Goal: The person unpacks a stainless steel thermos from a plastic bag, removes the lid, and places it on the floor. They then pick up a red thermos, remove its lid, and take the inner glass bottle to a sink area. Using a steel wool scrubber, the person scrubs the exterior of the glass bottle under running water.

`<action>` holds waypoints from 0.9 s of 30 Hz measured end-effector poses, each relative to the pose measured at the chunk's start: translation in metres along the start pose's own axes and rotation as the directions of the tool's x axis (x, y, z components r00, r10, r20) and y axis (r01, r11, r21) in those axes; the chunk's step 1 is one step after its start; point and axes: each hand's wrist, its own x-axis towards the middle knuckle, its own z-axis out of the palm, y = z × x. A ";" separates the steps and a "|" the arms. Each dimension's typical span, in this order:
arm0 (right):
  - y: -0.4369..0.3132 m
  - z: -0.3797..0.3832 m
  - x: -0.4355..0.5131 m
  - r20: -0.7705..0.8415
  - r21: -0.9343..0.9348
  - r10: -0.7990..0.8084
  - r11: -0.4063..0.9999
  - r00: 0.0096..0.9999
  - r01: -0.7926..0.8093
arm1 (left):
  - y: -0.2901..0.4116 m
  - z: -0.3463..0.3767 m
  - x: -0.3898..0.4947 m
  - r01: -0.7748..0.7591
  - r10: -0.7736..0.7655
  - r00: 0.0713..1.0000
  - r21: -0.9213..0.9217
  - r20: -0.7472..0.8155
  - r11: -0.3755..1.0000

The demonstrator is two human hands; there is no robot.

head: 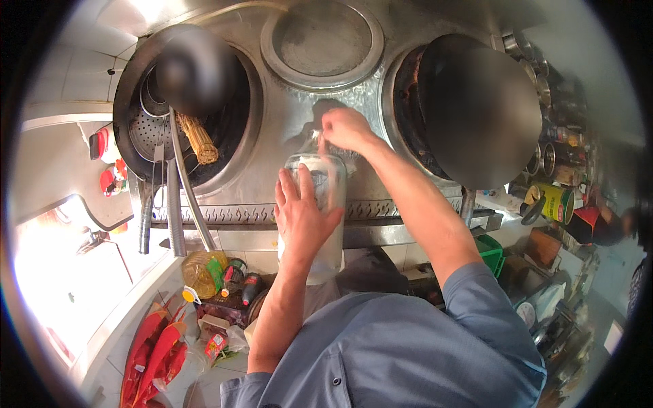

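A large clear bottle or jug [334,245] lies in front of me, its base toward my body and its neck [316,136] over the steel stove top [285,132]. My left hand [303,214] rests on its side with fingers spread. Near the neck, my right hand [344,127] is closed as a fist; a pinkish strip shows below it, and whether the fingers grip something cannot be told. Whitish material shows inside the bottle. At the left, a wok [245,112] bears a perforated ladle [153,135] and a bamboo brush [196,137].
A round steel lid or pan [321,46] sits at the back centre. Another wok [428,102] is on the right burner, partly blurred. Long handles [176,214] stick out over the stove's front edge. An oil bottle [204,273] and sauce bottles [234,273] stand low at the left; a yellow-green can [556,203] is at the right.
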 end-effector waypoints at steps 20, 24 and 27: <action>-0.013 0.003 0.006 -0.057 -0.006 -0.088 0.996 0.994 0.088 | -0.002 -0.002 0.001 0.018 -0.018 1.000 -0.024 -0.013 1.000; -0.006 0.007 0.004 -0.006 0.076 -0.122 0.990 0.993 0.122 | -0.007 -0.001 0.001 0.009 -0.009 1.000 -0.040 -0.011 0.999; 0.002 0.013 0.006 -0.062 0.110 -0.150 0.982 0.987 0.156 | -0.011 0.000 0.003 0.002 -0.004 1.000 -0.076 -0.030 0.997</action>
